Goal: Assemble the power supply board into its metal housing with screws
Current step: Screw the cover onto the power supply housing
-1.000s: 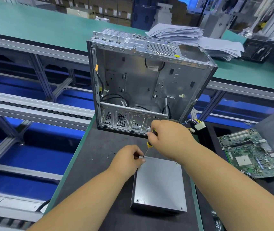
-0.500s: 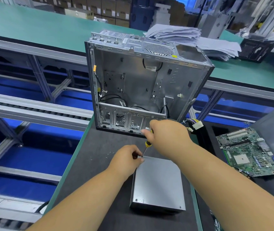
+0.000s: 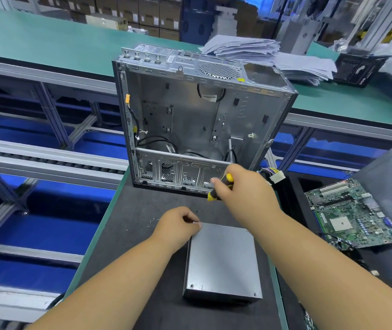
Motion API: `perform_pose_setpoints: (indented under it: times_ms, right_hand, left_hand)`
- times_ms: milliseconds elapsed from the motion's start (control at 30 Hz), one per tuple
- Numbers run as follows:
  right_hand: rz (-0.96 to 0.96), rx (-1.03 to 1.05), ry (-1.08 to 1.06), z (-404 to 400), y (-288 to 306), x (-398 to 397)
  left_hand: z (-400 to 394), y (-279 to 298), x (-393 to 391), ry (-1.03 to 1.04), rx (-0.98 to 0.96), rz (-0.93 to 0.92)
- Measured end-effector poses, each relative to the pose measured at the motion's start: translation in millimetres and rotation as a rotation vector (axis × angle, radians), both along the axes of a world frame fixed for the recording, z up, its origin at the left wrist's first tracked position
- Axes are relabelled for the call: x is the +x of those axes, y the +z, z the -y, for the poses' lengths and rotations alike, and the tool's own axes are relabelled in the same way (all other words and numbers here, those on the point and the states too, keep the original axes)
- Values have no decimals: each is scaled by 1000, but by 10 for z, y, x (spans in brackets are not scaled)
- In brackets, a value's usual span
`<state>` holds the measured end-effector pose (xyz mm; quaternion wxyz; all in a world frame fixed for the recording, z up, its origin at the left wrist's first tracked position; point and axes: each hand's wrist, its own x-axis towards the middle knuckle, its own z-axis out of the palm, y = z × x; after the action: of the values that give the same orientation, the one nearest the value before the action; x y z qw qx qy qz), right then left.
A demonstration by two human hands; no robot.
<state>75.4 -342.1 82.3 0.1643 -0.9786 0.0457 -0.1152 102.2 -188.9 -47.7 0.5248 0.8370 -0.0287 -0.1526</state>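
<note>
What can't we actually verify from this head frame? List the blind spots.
1. Screwdriver tip: motion-blurred, head view; contact with the housing corner unclear.
2. Screw at the far-left corner: hidden by left hand fingertips.
3. Loose screws on the mat: too small to count.
4. Power supply board: enclosed by the housing, unseen.
5. Screwdriver grip: mostly covered by right hand.

A grey metal power supply box [image 3: 222, 260] is lying on the near dark mat [image 3: 130, 234]. The left hand [image 3: 178, 226] is pinching at its far left corner, while the right hand [image 3: 242, 194] is gripping a yellow-and-black screwdriver [image 3: 218, 190] just above. An open computer case [image 3: 190, 125] is standing beyond, a green motherboard [image 3: 354, 215] lying to the right.
</note>
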Motion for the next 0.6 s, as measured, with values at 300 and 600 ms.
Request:
perform_pose_setpoints:
  times_ms: [300,600]
  right_hand:
    - [38,121,-58,88,-12,9]
    - [27,316,-66,87,-42,18]
  left_hand:
    - [98,-1,29,150,-137,-196]
    - [38,-1,8,125,-156,-185]
